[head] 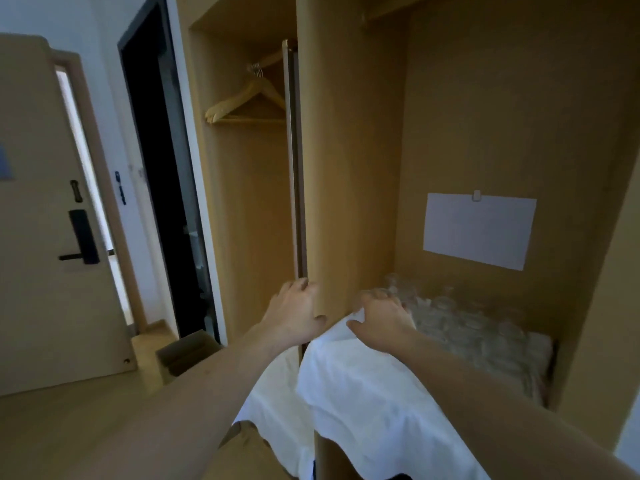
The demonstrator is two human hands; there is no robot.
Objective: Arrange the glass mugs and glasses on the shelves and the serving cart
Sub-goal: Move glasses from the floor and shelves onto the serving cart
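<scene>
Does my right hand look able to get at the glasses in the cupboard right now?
Probably yes. The right hand rests on the white cloth right beside the glasses, and nothing visible stands between them; they lie uncovered just past its fingertips.

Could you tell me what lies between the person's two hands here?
In the head view, the rounded front edge of the wooden partition panel stands between the left hand and the right hand.

The glasses [460, 327] stand close together on a shelf [540, 344] inside the cupboard, under a paper [479, 230] on the back wall. A cloth [374, 386] lies in front of them. Left of the cupboard wall, a hanger [249, 98] hangs on a rail. A door [41, 216] is far left, and maybe a box [187, 351] sits on the floor.
</scene>
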